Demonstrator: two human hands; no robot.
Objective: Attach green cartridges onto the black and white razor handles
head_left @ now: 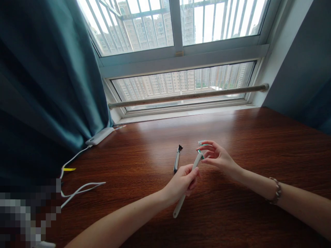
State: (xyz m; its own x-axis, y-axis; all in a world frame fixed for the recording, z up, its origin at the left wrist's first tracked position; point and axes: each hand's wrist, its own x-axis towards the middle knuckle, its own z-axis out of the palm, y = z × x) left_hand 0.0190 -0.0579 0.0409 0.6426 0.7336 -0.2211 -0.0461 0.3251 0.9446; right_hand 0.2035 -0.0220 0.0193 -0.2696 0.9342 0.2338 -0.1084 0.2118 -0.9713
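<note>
My left hand (182, 182) is wrapped round the white handle of a razor (179, 206), which slants up to the right above the wooden table (232, 220). At the razor's top end my right hand (216, 155) pinches a small green and white blade head (201, 144) with its fingertips. Whether the head is joined to the handle I cannot tell. A second razor handle (177, 159), white and dark, lies flat on the table just left of my hands, with no head on it.
A white power bank (99, 135) lies at the back left by the teal curtain (46, 79), with white cables (80, 188) trailing toward the table's left edge. A window (181, 82) with a rail runs along the far side. A bracelet (277, 190) is on my right wrist.
</note>
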